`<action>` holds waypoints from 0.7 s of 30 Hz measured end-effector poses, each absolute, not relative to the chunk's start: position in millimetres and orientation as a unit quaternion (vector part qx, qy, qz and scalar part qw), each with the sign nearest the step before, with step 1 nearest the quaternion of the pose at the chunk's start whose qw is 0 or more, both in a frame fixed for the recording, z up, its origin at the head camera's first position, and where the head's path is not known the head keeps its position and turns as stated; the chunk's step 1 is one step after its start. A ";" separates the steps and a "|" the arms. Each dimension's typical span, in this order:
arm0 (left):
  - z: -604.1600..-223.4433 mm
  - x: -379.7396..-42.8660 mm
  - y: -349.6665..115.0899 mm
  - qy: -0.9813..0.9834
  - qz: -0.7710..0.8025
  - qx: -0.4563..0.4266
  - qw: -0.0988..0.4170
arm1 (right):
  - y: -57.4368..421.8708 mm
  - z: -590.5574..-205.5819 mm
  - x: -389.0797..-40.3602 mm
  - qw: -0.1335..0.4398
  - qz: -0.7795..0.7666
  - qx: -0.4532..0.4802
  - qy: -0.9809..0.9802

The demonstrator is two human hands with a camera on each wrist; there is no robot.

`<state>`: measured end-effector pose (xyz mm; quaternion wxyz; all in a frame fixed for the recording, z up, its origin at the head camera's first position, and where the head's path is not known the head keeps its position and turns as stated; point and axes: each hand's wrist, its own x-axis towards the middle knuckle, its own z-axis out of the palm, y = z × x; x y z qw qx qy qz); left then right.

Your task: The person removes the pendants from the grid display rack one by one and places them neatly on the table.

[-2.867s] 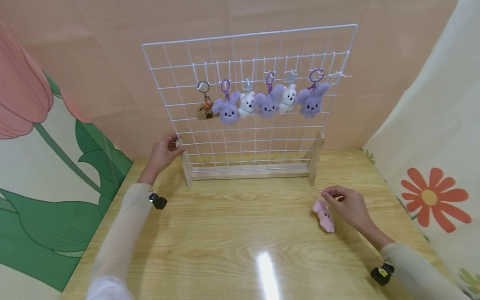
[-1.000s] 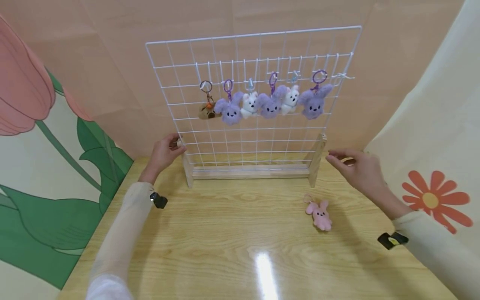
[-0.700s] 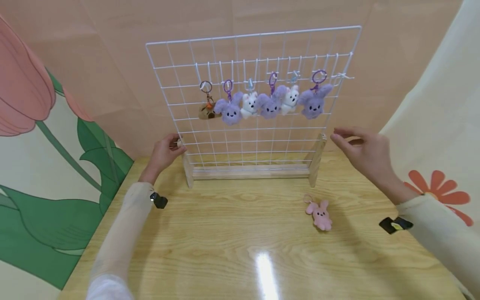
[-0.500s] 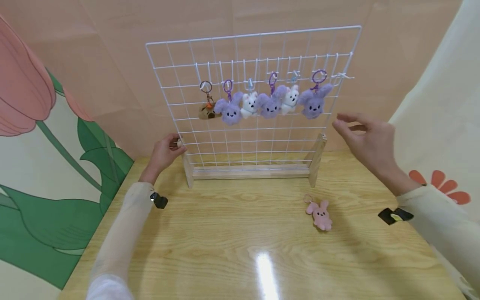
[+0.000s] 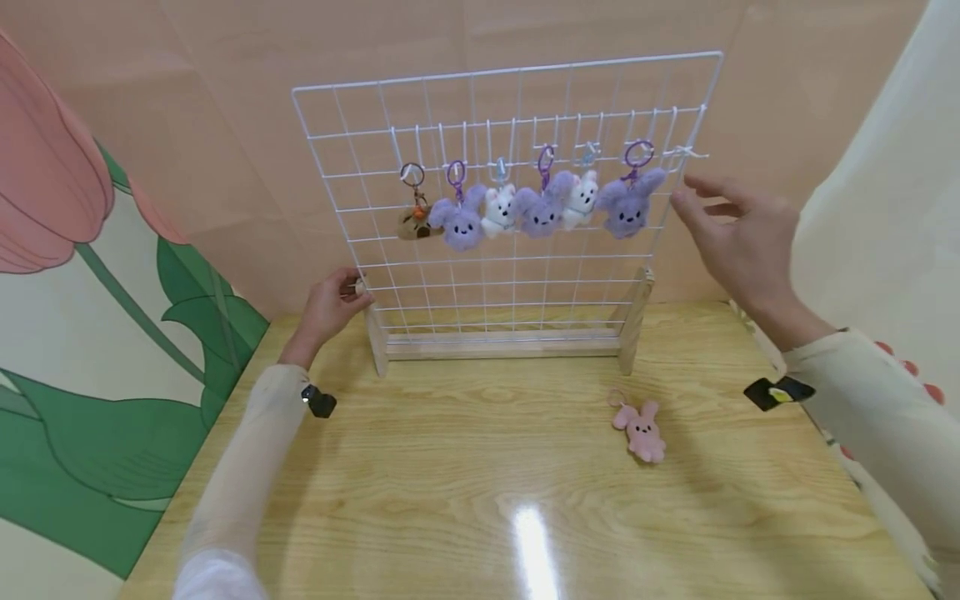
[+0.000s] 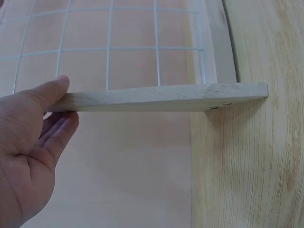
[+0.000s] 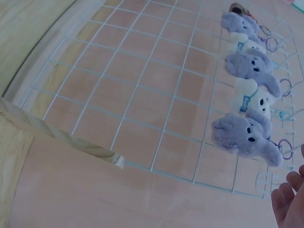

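Observation:
My left hand [image 5: 326, 308] pinches the top of the wooden left leg [image 6: 161, 99] of a display stand, thumb on one face and fingers on the other in the left wrist view. My right hand [image 5: 742, 237] is raised beside the right edge of the white wire grid [image 5: 502, 71], fingertips close to the wire and nothing held. Plush keychains hang in a row on the grid's hooks: a brown one [image 5: 416, 223], white ones such as the white dog [image 5: 499, 210], and purple ones such as the purple bunny [image 5: 626, 208] nearest my right hand.
A pink bunny keychain [image 5: 643, 435] lies face up on the wooden table [image 5: 450, 467], in front of the stand's right leg [image 5: 634, 321]. A peach backdrop [image 5: 225, 100] stands close behind the grid. Flower-printed cloths flank both sides.
My right hand has let go of the pink bunny keychain on the table and risen up to the grid's right edge. My left hand stays on the stand's leg.

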<state>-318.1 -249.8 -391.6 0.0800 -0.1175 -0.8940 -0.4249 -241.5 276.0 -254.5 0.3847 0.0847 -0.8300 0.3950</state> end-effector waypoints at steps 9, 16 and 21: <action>-393.8 -319.3 -250.9 -0.893 -0.428 -0.116 0.080 | 263.7 -252.3 -263.8 0.386 0.397 0.102 -0.826; -393.9 -319.7 -251.2 -0.894 -0.427 -0.113 0.074 | 256.1 -251.5 -276.3 0.379 0.388 0.103 -0.834; -392.5 -319.4 -250.0 -0.892 -0.430 -0.113 0.077 | 253.2 -250.0 -282.3 0.374 0.385 0.096 -0.838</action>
